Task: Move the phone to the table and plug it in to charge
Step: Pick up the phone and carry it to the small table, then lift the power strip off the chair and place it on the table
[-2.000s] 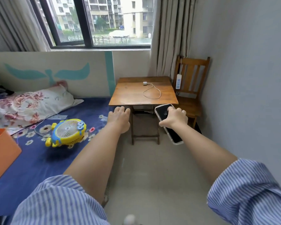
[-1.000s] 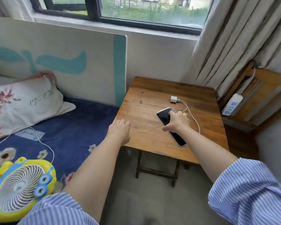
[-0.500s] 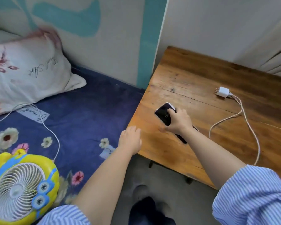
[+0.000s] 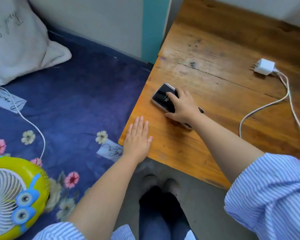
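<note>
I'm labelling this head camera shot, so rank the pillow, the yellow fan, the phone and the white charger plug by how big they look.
1. pillow, cut off by the frame
2. yellow fan, also cut off and nearest the camera, so its rank against the pillow is unsure
3. phone, partly under the right hand
4. charger plug

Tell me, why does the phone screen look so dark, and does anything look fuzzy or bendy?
Head view: the phone screen is mostly black, showing faint digits under the right hand; soft daylight gives the table a pale sheen; the pillow looks slightly blurred; the wide lens bends the table edges.
</note>
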Demonstrator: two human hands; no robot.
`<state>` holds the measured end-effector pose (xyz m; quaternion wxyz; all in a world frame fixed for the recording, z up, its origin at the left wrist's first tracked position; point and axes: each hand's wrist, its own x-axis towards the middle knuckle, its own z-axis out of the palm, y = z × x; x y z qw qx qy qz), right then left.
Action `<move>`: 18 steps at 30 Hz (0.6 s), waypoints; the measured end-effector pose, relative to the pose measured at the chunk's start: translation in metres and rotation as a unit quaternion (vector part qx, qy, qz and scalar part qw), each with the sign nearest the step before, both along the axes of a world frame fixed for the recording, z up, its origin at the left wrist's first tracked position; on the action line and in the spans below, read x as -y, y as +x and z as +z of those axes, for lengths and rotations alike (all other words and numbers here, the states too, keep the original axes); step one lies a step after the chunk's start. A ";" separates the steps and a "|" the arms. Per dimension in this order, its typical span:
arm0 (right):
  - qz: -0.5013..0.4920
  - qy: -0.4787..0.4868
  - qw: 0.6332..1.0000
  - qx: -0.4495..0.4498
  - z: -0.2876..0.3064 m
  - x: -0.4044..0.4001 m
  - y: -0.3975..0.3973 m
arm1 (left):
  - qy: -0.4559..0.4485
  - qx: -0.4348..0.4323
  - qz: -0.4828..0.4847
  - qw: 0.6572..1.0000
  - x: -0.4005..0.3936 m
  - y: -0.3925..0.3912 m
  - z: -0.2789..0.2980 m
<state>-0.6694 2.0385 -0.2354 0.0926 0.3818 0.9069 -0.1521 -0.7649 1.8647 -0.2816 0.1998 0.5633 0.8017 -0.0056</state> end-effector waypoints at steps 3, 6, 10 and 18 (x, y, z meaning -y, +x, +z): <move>0.007 0.005 1.000 0.005 -0.003 0.002 0.004 | -0.028 0.004 0.001 1.000 -0.001 0.001 0.005; 0.036 0.016 0.999 0.038 -0.002 0.011 0.012 | -0.067 0.006 0.002 0.998 -0.005 0.001 0.015; 0.057 0.012 0.998 0.037 0.021 0.023 0.045 | -0.088 -0.029 -0.032 0.995 -0.022 0.011 0.049; -0.036 0.046 0.998 -0.028 0.114 0.009 0.155 | 0.007 -0.082 -0.104 0.991 -0.101 0.102 0.149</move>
